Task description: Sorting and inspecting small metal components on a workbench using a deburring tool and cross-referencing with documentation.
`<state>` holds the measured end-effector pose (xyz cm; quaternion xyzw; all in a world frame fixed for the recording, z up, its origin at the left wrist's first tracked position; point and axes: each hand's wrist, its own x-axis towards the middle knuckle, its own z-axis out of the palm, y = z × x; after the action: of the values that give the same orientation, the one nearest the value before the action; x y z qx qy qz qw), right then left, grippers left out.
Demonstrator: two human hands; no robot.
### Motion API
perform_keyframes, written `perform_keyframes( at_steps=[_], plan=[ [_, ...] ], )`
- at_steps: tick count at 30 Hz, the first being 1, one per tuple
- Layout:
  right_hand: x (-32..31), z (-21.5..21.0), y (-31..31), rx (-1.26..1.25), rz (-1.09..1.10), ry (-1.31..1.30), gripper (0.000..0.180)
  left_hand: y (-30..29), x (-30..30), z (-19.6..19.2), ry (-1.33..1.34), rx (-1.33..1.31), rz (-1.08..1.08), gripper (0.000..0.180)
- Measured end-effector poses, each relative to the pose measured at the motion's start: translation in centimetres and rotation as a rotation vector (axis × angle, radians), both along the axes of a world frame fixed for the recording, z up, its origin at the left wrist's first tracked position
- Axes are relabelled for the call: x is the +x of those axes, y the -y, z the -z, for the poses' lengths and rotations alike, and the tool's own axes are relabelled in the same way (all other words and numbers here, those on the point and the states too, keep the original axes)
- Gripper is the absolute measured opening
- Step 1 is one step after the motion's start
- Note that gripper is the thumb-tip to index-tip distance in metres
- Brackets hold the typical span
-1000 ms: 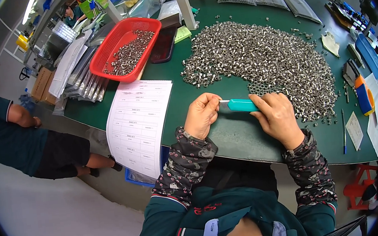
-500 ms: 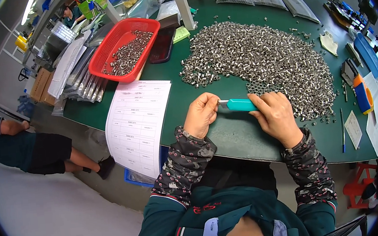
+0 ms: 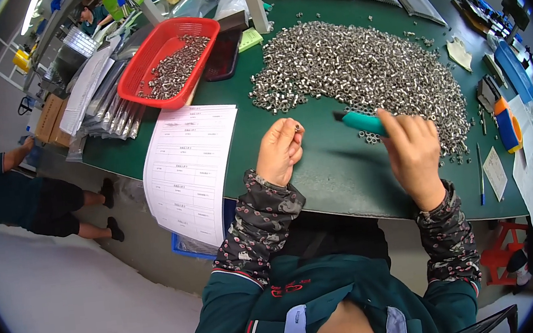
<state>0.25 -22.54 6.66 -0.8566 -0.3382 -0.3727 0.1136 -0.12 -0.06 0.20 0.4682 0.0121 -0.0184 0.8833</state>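
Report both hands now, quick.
Left hand: closed, pinching a small metal part at the fingertips.
Right hand: closed, holding the teal tool.

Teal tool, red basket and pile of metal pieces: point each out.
Teal tool (image 3: 364,123): head view, on its handle.
Red basket (image 3: 154,101): head view, on its near wall.
Pile of metal pieces (image 3: 366,68): head view, around its middle.

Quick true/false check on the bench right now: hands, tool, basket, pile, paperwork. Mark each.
1. The right hand holds a teal tool. True.
2. The left hand is empty. False: it pinches a small piece.
3. The teal tool touches the left hand. False: a gap separates them.
4. The red basket holds metal bits. True.
5. The metal pile lies left of the red basket. False: right of it.
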Motion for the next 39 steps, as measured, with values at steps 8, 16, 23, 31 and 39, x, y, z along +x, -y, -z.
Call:
perform_keyframes(
  at_steps=[8,16,23,31,39],
  plan=[
    [-2.3,2.8,1.6,-0.168,0.059,-0.079,0.035,0.5,0.2,-0.2,0.077,-0.078,-0.017,0.011],
    [-4.7,2.8,1.8,-0.024,0.014,-0.333,0.040,0.2,0.5,-0.2,0.054,-0.069,0.000,0.018],
    [-5.4,4.8,2.2,-0.006,-0.037,-0.304,0.039,1.5,-3.2,-3.2,-0.109,0.116,0.265,0.020],
    [-5.5,5.2,2.2,-0.024,-0.004,-0.301,0.041,-5.0,-0.3,-7.9,-0.189,0.105,0.037,0.014],
    [-5.9,5.3,2.2,0.028,0.017,-0.356,0.042,-16.9,6.0,-15.4,0.224,0.192,-0.534,0.053]
  ],
)
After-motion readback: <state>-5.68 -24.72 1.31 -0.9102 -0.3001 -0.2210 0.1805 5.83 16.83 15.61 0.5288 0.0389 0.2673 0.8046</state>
